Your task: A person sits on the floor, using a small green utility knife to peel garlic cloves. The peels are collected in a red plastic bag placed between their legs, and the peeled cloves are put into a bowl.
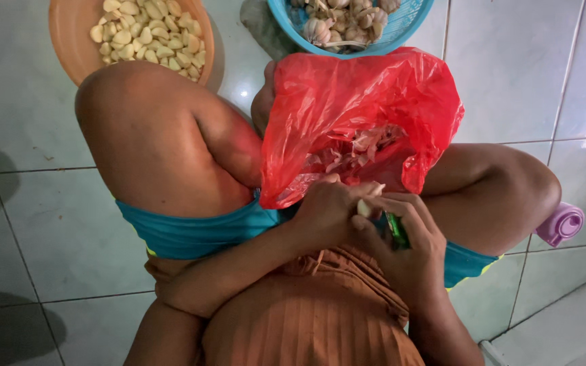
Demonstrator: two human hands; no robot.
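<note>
My left hand (330, 210) pinches a pale garlic clove (366, 205) between thumb and fingers. Touching the same clove, my right hand (408, 251) grips a small knife with a green handle (397, 230); its blade is hidden. Both hands meet over my lap, at the open mouth of a red plastic bag (347, 102) that holds garlic skins (367, 146). The bag rests between my bent knees.
An orange bowl (69, 34) of peeled cloves sits at the top left beyond my left knee. A blue basket (401, 30) of unpeeled garlic bulbs is at the top centre. A purple plastic stool edge (561, 224) shows at the right. The floor is pale tile.
</note>
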